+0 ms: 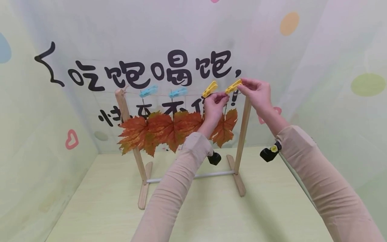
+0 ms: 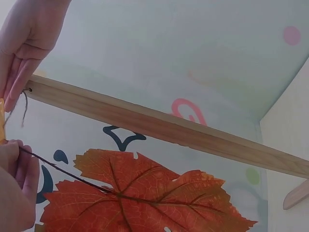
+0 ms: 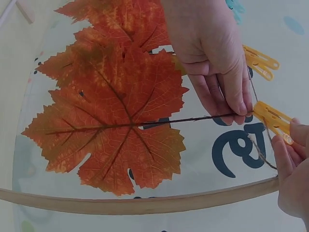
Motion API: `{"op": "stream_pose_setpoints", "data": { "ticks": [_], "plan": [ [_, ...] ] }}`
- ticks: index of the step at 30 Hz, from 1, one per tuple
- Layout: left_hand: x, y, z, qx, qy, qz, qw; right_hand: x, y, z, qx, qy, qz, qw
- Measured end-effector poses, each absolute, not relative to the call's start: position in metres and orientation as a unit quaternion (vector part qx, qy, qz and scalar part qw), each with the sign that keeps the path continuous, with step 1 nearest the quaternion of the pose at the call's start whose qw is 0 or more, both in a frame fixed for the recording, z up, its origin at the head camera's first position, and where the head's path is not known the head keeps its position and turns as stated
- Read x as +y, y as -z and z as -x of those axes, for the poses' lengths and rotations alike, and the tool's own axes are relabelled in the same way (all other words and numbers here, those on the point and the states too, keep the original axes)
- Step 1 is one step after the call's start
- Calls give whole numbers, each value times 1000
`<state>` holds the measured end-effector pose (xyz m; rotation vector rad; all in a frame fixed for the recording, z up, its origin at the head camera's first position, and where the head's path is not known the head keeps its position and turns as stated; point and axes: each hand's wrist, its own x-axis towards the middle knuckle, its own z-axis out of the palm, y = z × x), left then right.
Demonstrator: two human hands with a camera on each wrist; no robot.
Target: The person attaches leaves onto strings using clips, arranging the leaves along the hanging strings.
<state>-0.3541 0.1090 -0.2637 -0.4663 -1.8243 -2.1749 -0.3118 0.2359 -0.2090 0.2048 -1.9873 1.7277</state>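
Note:
An orange-red artificial maple leaf hangs by its dark stem at the right end of a string on a wooden stand. My left hand pinches the top of that stem between thumb and fingertips. With thumb and fingers, my right hand pinches the handles of a yellow clothespin, whose nose is at the string and stem tip. Beside it, another yellow clothespin sits on the string. Two blue clothespins further left hold up more leaves. My left hand partly covers one leaf in the head view.
The stand's right post rises close to my right hand, and its left post stands behind the leaves. A white bar joins the wooden feet on the pale table. Behind is a printed backdrop.

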Motion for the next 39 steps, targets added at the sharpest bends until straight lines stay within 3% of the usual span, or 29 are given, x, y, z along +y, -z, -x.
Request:
{"op": "stream_pose_setpoints", "data": {
  "ticks": [11,24,39],
  "plan": [
    [104,263,348,-696,677,153,184,243,213,298,-733,-625,-62,260],
    [73,269,321,-730,635,224,120,262,244,270,-770,-588,-99,227],
    [4,313,302,-778,585,219,72,280,327,267,-821,-541,-78,163]
  ]
}}
